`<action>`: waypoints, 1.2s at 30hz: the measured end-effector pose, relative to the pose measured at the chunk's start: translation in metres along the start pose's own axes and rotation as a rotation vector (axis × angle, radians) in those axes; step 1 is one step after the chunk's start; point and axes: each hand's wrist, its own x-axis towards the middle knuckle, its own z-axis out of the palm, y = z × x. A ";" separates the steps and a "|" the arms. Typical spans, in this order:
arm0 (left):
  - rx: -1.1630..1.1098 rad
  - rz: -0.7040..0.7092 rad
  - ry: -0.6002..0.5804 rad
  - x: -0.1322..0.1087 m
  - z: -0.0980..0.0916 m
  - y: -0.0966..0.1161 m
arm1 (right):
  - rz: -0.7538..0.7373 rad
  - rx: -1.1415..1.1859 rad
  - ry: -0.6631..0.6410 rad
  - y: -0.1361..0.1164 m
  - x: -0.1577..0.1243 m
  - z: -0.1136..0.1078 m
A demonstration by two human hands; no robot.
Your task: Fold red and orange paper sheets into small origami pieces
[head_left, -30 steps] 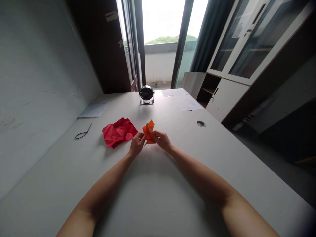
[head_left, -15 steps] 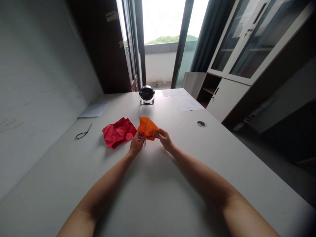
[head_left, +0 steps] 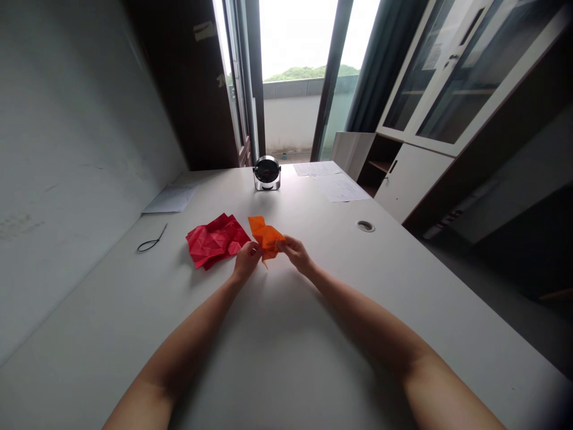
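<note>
Between my two hands is a piece of folded orange paper (head_left: 267, 237), creased and partly bent, with a corner pointing up to the left and a thin tip hanging below. My left hand (head_left: 248, 258) pinches its lower left edge. On the other side my right hand (head_left: 294, 251) grips the right edge with thumb and fingers. Close to my left hand lie creased sheets of red paper (head_left: 215, 240), stacked unevenly on the white table (head_left: 286, 334). The fingertips are partly hidden by the orange paper.
A round black and silver device on a stand (head_left: 267, 173) is at the table's far end. Paper sheets (head_left: 342, 188) lie at the back right, another sheet (head_left: 170, 198) by the left wall. A black cable tie (head_left: 151, 243) and a cable hole (head_left: 366, 226) flank the work area.
The orange paper has been turned and flattened somewhat between my hands, its upper left corner now standing out more. Both hands have shifted slightly; the red paper stays put.
</note>
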 end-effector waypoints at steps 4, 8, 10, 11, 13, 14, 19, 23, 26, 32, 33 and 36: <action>0.035 0.105 0.051 -0.005 -0.001 0.005 | -0.032 -0.108 -0.024 -0.003 -0.002 0.004; 0.018 0.172 0.066 -0.006 -0.003 0.005 | -0.018 -0.174 -0.023 -0.005 -0.002 0.005; -0.010 0.137 0.057 -0.004 -0.003 0.003 | -0.017 -0.196 -0.032 -0.006 -0.003 0.005; -0.025 0.112 0.053 -0.003 -0.003 0.003 | -0.017 -0.203 -0.038 -0.006 -0.003 0.005; -0.040 0.071 0.051 -0.001 -0.003 0.002 | -0.018 -0.202 -0.051 -0.005 -0.004 0.005; -0.045 0.062 0.056 0.000 -0.002 0.002 | -0.019 -0.193 -0.056 -0.004 -0.004 0.006; -0.116 0.059 0.114 0.002 -0.002 0.001 | -0.023 -0.147 0.091 0.008 0.003 -0.001; -0.244 0.014 0.114 0.005 -0.005 -0.002 | 0.005 -0.181 0.354 0.018 0.013 -0.021; -0.350 -0.044 0.104 0.007 -0.008 -0.002 | 0.058 -0.127 0.442 0.022 0.018 -0.035; -0.496 -0.089 0.217 0.007 -0.014 0.007 | 0.061 -0.123 0.619 0.021 0.022 -0.053; -0.493 -0.087 0.223 0.006 -0.015 0.009 | 0.044 -0.157 0.648 0.021 0.022 -0.055; -0.483 -0.083 0.212 0.005 -0.014 0.011 | 0.002 -0.235 0.677 0.022 0.022 -0.062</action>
